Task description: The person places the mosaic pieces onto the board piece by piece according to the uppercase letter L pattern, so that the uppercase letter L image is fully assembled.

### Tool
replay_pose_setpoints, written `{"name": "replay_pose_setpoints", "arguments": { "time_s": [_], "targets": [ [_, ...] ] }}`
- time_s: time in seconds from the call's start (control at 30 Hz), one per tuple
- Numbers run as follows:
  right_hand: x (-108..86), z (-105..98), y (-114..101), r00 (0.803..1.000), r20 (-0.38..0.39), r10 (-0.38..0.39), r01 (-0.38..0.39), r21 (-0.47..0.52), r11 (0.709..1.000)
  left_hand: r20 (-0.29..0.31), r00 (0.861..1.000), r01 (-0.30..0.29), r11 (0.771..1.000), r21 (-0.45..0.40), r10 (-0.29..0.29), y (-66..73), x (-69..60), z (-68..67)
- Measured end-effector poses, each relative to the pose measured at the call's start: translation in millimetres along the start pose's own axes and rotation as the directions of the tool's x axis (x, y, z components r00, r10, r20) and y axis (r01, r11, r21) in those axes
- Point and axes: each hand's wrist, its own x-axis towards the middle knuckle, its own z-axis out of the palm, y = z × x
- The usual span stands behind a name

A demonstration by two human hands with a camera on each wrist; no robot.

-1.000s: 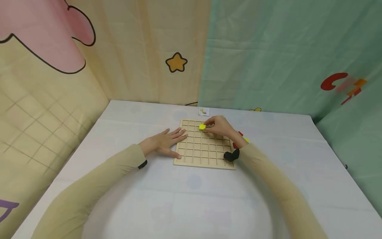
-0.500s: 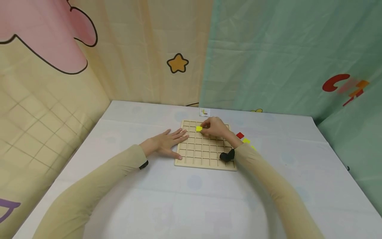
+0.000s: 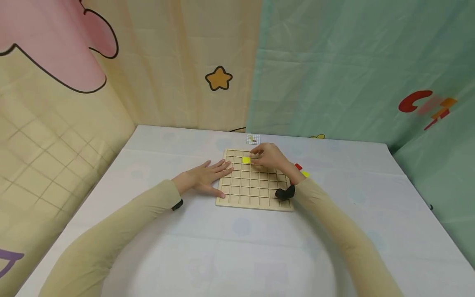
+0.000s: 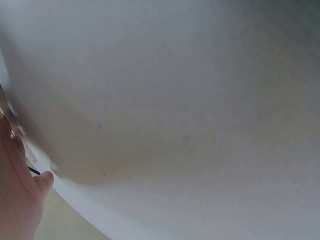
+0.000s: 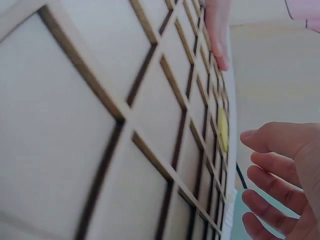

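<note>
A wooden grid board point(image 3: 245, 187) lies flat on the table. One yellow square tile point(image 3: 246, 160) sits in a cell near its far edge; it is also in the right wrist view point(image 5: 223, 130). My right hand point(image 3: 271, 156) hovers just right of that tile. Its fingers are bent loosely, and the right wrist view shows a gap between the fingertips point(image 5: 250, 137) and the tile. My left hand point(image 3: 205, 177) rests with spread fingers on the board's left edge. Only part of that hand point(image 4: 22, 185) shows in the left wrist view.
A red tile point(image 3: 298, 166) and a yellow tile point(image 3: 306, 174) lie right of the board, partly behind my right wrist. A small card with a printed grid point(image 3: 253, 139) lies beyond the board. Curtains hang behind the table.
The yellow tile moved left and down into a cell as my right hand held it. Now the right fingers have let go and drawn slightly away. The left hand has stayed put.
</note>
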Motion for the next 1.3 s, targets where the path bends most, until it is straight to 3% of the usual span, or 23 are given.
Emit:
{"name": "replay_pose_setpoints", "arguments": {
  "time_s": [0.4, 0.67, 0.97, 1.3],
  "targets": [
    [-33.5, -36, 19, 0.996, -0.086, -0.004, 0.001, -0.034, 0.999, -0.007, 1.0, -0.004, 1.0, 0.002, 0.004, -1.0, -3.6, -1.2],
    [-62.7, -57, 43, 0.992, -0.121, 0.045, -0.047, -0.016, 0.999, -0.041, 0.999, -0.017, 1.0, -0.013, 0.016, -1.8, -5.6, -0.8],
    [-97.6, -63, 72, 0.983, -0.132, 0.131, -0.138, -0.039, 0.99, -0.042, 0.999, -0.011, 1.0, -0.014, 0.011, -2.1, -3.5, 0.7],
    [-139.1, -67, 99, 0.979, -0.074, 0.191, -0.189, 0.04, 0.981, -0.03, 1.0, -0.006, 1.0, -0.009, 0.006, -0.4, -0.3, 1.6]
  ]
}}
